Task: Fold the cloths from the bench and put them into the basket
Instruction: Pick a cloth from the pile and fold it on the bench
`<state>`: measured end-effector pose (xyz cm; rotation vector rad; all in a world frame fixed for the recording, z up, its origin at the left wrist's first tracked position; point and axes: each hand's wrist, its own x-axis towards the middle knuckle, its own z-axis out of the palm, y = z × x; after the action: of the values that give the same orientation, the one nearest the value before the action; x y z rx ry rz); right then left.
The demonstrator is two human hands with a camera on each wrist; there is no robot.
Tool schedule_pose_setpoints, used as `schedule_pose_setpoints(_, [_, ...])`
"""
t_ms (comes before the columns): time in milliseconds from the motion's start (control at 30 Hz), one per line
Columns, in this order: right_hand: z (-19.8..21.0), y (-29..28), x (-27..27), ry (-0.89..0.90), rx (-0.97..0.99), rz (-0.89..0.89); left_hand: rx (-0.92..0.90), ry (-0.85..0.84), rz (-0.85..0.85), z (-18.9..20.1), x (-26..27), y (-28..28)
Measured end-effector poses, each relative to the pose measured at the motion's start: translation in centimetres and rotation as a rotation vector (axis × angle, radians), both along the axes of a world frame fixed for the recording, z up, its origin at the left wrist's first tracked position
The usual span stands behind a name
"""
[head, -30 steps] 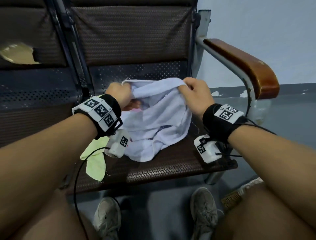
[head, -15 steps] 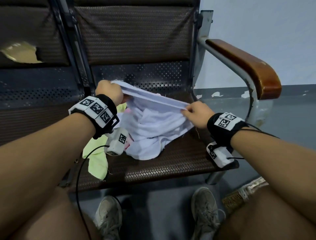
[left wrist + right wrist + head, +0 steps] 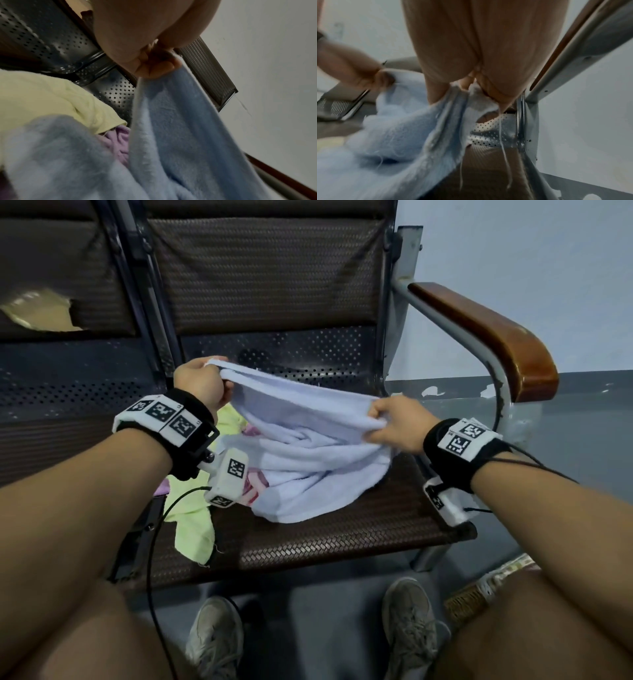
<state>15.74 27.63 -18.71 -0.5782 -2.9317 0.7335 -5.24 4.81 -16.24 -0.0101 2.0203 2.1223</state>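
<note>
A pale blue cloth (image 3: 308,453) lies bunched on the brown bench seat (image 3: 342,542), its top edge stretched between both hands. My left hand (image 3: 200,383) grips one corner, raised at the back left. My right hand (image 3: 394,422) pinches the other corner, lower and to the right. The left wrist view shows my left hand (image 3: 154,63) clutching the blue cloth (image 3: 180,135) above a yellow-green cloth (image 3: 51,100) and a purple cloth (image 3: 120,140). In the right wrist view my right hand (image 3: 476,83) holds the frayed corner of the blue cloth (image 3: 412,132). The basket (image 3: 479,594) peeks out by my right knee.
A yellow-green cloth (image 3: 191,525) hangs over the seat's front left, and a pink striped cloth (image 3: 255,484) shows under the blue one. A wooden armrest (image 3: 486,337) on a metal frame borders the seat on the right. My shoes (image 3: 411,621) stand on the grey floor.
Both hands have moved apart, pulling the blue cloth's top edge taut. The left hand rose toward the back left, and the right hand dropped lower and to the right.
</note>
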Motion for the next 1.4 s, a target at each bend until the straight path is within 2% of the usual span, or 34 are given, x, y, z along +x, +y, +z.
schedule_pose_setpoints(67, [-0.3, -0.1, 0.2, -0.078, 0.078, 0.031, -0.014, 0.016, -0.023, -0.2, 0.1, -0.2])
schedule_pose_setpoints(133, [-0.3, 0.0, 0.2, -0.079, 0.110, -0.001, -0.024, 0.030, -0.039, -0.3, 0.2, -0.4])
schedule_pose_setpoints(300, [-0.4, 0.3, -0.5, 0.152, -0.278, -0.276, -0.012, 0.022, -0.041, -0.5, 0.1, -0.6])
schedule_pose_setpoints(367, [-0.2, 0.4, -0.6, 0.238, -0.429, -0.326, -0.003, 0.019, -0.014, -0.6, -0.1, -0.5])
schedule_pose_setpoints(433, [-0.2, 0.7, -0.2, 0.211, -0.366, -0.239, 0.009, 0.012, 0.020, -0.7, -0.5, -0.7])
schedule_pose_setpoints(500, [-0.4, 0.8, 0.4, 0.072, -0.107, -0.109, 0.012, 0.000, 0.032, -0.9, -0.8, -1.0])
schedule_pose_setpoints(567, [-0.9, 0.9, 0.7, -0.036, -0.011, -0.083, -0.010, -0.008, 0.001, -1.2, -0.9, -1.3])
schedule_pose_setpoints(633, [-1.2, 1.1, 0.8, -0.024, -0.119, -0.141, -0.030, -0.020, -0.050, -1.5, -0.9, -1.4])
schedule_pose_setpoints(733, [-0.8, 1.5, 0.4, 0.134, -0.313, -0.294, -0.011, -0.041, -0.085, -1.6, -0.9, -1.3])
schedule_pose_setpoints(800, [-0.5, 1.9, 0.4, 0.171, -0.349, -0.334, 0.025, -0.064, -0.069, -1.5, -1.0, -1.3])
schedule_pose_setpoints(900, [-0.6, 2.2, 1.3, 0.093, -0.308, -0.216, 0.040, -0.114, -0.012, -1.1, -1.3, -1.6])
schedule_pose_setpoints(967, [-0.8, 2.2, 1.7, 0.096, -0.322, -0.138, 0.016, -0.119, -0.037, -1.1, -1.4, -2.1])
schedule_pose_setpoints(1067, [-0.3, 2.0, 1.6, 0.229, -0.283, -0.137, -0.090, -0.019, -0.200, -1.5, -1.3, -2.8])
schedule_pose_setpoints(1133, [0.2, 1.7, 1.6, 0.265, -0.194, -0.137, -0.357, 0.143, -0.297, -2.1, -1.4, -3.4])
schedule_pose_setpoints(1200, [0.7, 1.6, 1.8, 0.201, -0.112, -0.102, -0.571, 0.310, -0.282, -2.4, -1.6, -3.9])
schedule_pose_setpoints(1267, [1.2, 1.5, 2.1, 0.145, -0.034, -0.095, -0.578, 0.394, -0.215, -2.3, -1.7, -4.5])
schedule_pose_setpoints(1400, [3.4, 1.4, 2.4, 0.200, 0.077, -0.121, -0.393, 0.466, -0.171, -0.6, -1.3, -4.5])
